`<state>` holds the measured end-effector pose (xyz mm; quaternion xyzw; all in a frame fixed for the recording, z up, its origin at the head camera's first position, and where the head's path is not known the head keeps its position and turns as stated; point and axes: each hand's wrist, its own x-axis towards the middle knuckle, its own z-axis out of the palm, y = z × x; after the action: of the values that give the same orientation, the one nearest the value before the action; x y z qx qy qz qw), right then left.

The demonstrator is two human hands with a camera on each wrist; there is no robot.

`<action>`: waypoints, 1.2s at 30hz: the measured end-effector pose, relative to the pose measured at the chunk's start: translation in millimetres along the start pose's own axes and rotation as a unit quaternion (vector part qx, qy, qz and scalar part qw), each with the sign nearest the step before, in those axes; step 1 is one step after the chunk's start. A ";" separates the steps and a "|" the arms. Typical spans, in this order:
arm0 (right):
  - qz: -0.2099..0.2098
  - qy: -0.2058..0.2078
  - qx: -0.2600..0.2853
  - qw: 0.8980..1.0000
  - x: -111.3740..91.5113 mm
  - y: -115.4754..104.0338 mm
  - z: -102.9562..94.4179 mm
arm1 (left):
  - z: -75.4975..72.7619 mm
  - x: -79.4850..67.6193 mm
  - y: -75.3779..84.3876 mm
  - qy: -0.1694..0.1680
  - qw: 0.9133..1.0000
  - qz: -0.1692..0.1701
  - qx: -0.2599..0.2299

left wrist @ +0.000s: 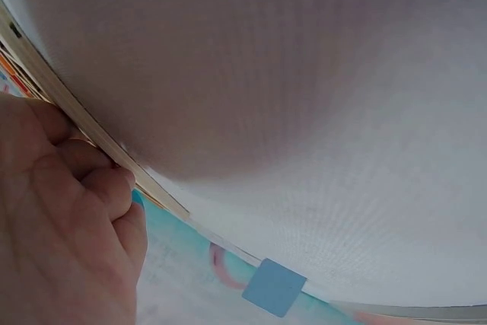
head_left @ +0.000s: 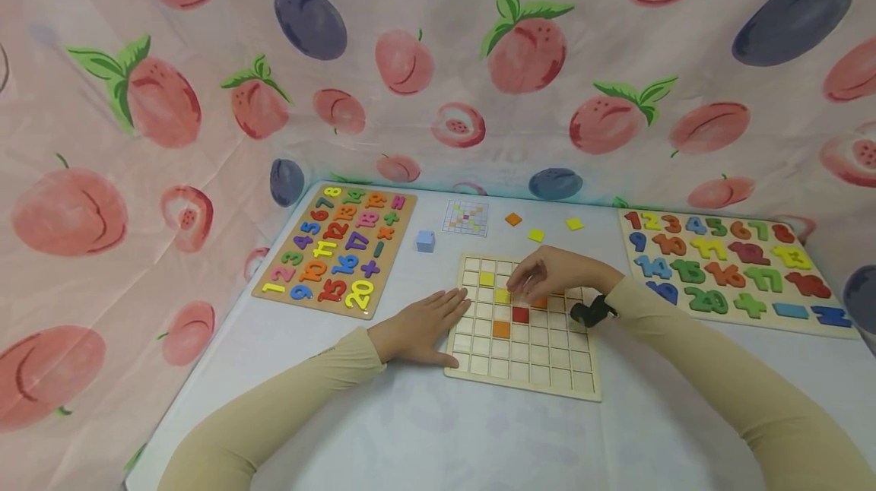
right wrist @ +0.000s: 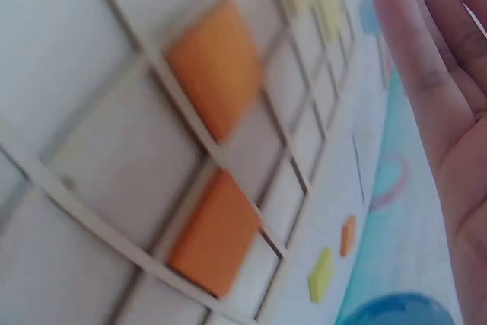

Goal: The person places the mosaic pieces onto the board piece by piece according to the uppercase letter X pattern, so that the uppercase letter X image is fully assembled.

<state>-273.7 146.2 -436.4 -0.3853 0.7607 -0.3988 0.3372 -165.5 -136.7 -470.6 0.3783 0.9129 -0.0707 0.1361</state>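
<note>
A wooden grid board (head_left: 560,359) lies on the table, with colored square tiles in some cells. My left hand (head_left: 426,327) rests at its left edge, fingers spread over the rim; the left wrist view shows those fingers against the board's side. Above the upper middle of the grid is my right hand (head_left: 556,272), fingertips pointing down beside a yellow tile (head_left: 503,296). Its fingers (right wrist: 426,74) look extended in the right wrist view, and no tile shows in them. A red tile (head_left: 520,315) and an orange tile (head_left: 501,330) sit below; another yellow tile (head_left: 487,279) is up-left.
Loose orange (head_left: 513,219) and yellow tiles (head_left: 537,235) lie behind the board, near a printed pattern card (head_left: 465,218) and a blue cube (head_left: 425,241). Number puzzle boards stand left (head_left: 376,263) and right (head_left: 725,308). A fruit-patterned cloth (head_left: 438,149) hangs behind.
</note>
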 end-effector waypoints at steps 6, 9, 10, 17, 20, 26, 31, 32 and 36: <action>0.002 0.019 0.005 1.000 -1.7 1.7 -20.9 | -0.4 -0.2 -0.8 0.002 1.000 0.002 0.002; 0.000 0.033 0.007 0.999 -1.2 3.1 -32.4 | -0.2 -0.3 -0.9 0.004 1.000 0.001 0.004; 0.002 0.040 0.008 0.999 -0.7 3.5 -36.1 | 0.0 -0.3 -0.9 0.004 1.000 0.000 0.003; 0.013 0.089 0.001 0.996 6.5 8.3 -59.2 | 0.4 1.2 -1.2 0.004 1.000 0.002 0.003; 0.010 0.108 -0.002 0.994 11.4 14.4 -67.1 | 1.0 1.7 -1.2 0.005 1.000 0.005 0.004; 0.008 0.145 0.012 0.989 23.8 22.2 -79.4 | -0.1 0.6 -0.9 0.006 1.000 0.007 0.011; 0.021 0.184 0.004 0.983 31.1 19.2 -83.4 | -1.4 -0.5 -0.6 0.006 1.000 0.006 0.012; 0.026 0.192 0.002 0.981 32.5 19.4 -83.8 | -1.3 -0.7 -0.6 0.007 1.000 0.007 0.009; 0.050 0.229 -0.003 0.972 39.4 25.4 -84.7 | 0.0 -1.4 -0.4 0.012 1.000 0.011 0.001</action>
<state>-369.9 151.8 -428.0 -0.2468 0.8371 -0.4568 0.1725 -164.8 -137.9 -470.1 0.3889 0.9104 -0.0656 0.1249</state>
